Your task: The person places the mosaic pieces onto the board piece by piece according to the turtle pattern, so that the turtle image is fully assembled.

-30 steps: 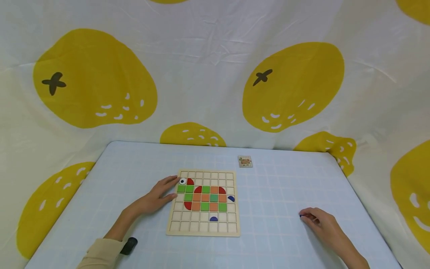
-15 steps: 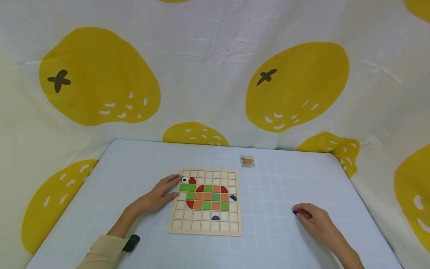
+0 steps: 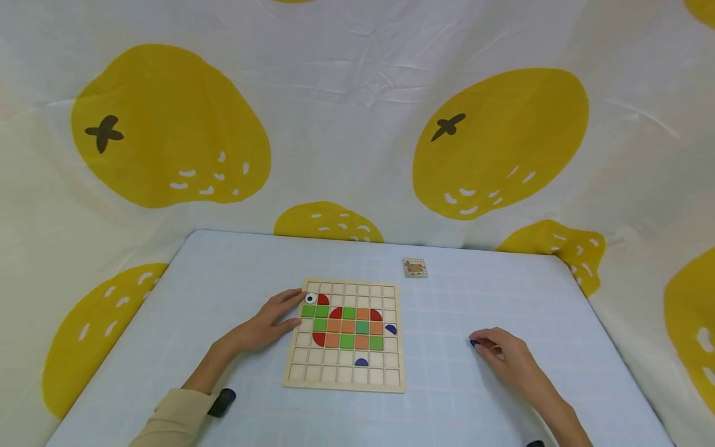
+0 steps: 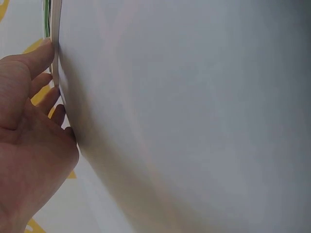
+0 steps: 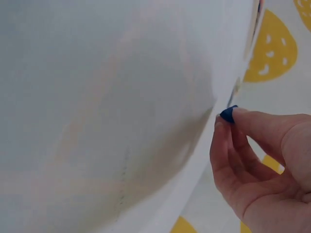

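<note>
A wooden grid board [image 3: 298,366] lies flat on the table, with red, green, orange and teal pieces set in its cells and a white eye piece [image 3: 310,298] at the upper left. One blue half-round piece [image 3: 361,362] sits in a lower cell. Another blue half-round piece [image 3: 391,329] rests tilted near the right edge. My left hand [image 3: 265,325] touches the board's left edge, fingers fairly straight and thumb apart. Well right of the board, my right hand [image 3: 508,355] pinches a small blue piece [image 5: 228,114] between thumb and fingertips; its full shape is partly covered.
Behind the board lies a small picture card [image 3: 415,268]. The table [image 3: 447,403] has a pale blue checked cover. A white curtain [image 3: 346,124] with yellow fruit prints hangs at the back. Dark wrist devices show at both wrists.
My right hand has moved left and slightly up towards the board, still pinching the blue piece. The left hand stays at the board's edge. The whole head view has shifted slightly.
</note>
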Demonstrator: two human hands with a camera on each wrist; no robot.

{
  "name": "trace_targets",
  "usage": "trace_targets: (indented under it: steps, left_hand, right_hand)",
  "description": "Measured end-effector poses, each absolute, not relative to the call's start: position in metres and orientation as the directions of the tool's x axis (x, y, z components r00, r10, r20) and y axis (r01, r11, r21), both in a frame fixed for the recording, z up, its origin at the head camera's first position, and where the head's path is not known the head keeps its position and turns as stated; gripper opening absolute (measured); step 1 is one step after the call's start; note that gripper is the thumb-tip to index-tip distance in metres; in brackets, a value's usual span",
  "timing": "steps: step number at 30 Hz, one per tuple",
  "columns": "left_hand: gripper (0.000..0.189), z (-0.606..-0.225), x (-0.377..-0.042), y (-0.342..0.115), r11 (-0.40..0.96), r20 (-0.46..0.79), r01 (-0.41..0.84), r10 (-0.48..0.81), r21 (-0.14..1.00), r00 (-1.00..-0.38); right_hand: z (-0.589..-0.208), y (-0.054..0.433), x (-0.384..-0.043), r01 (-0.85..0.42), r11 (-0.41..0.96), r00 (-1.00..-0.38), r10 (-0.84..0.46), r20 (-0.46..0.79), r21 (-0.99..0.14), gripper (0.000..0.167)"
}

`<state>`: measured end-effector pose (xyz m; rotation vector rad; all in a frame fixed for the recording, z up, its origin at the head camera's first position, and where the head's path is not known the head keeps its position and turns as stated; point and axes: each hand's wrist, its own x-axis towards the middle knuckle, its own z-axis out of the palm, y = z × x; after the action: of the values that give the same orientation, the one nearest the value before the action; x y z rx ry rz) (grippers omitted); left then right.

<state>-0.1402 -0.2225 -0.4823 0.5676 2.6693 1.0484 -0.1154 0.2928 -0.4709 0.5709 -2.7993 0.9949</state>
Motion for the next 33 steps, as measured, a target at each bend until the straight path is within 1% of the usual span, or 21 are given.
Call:
trace_targets:
  steps: [4, 9, 12, 17, 23, 28, 33]
  left_hand:
    - [0.063, -0.483, -0.140, -0.222, 0.674, -0.062, 0.271, 0.427, 0.687, -0.902]
    - [0.063, -0.483, -0.141, -0.221, 0.679, -0.070, 0.264, 0.422, 0.685, -0.904]
    - [0.064, -0.483, -0.141, -0.221, 0.684, -0.076, 0.259, 0.418, 0.682, -0.905]
    - [0.064, -0.483, -0.141, -0.221, 0.687, -0.084, 0.250, 0.413, 0.682, -0.907]
    - [0.063, -0.479, -0.140, -0.220, 0.686, -0.084, 0.251, 0.416, 0.683, -0.906]
    - [0.063, -0.478, -0.141, -0.219, 0.687, -0.080, 0.255, 0.416, 0.681, -0.906]
    - [0.063, -0.477, -0.140, -0.219, 0.695, -0.091, 0.250, 0.414, 0.674, -0.906]
  right_hand:
    - [-0.470, 0.284, -0.119, -0.400, 0.706, -0.916, -0.325, 0.235, -0.584, 0.025]
    - [-0.470, 0.273, -0.123, -0.457, 0.666, -0.889, -0.361, 0.281, -0.590, 0.026]
    - [-0.468, 0.266, -0.126, -0.471, 0.643, -0.881, -0.379, 0.283, -0.603, 0.025]
    - [-0.465, 0.253, -0.128, -0.433, 0.644, -0.896, -0.384, 0.223, -0.631, 0.022]
    - [-0.461, 0.236, -0.132, -0.386, 0.671, -0.912, -0.380, 0.154, -0.633, 0.021]
    - [-0.460, 0.224, -0.135, -0.413, 0.640, -0.897, -0.409, 0.168, -0.648, 0.021]
    - [-0.460, 0.210, -0.138, -0.433, 0.612, -0.877, -0.456, 0.152, -0.662, 0.019]
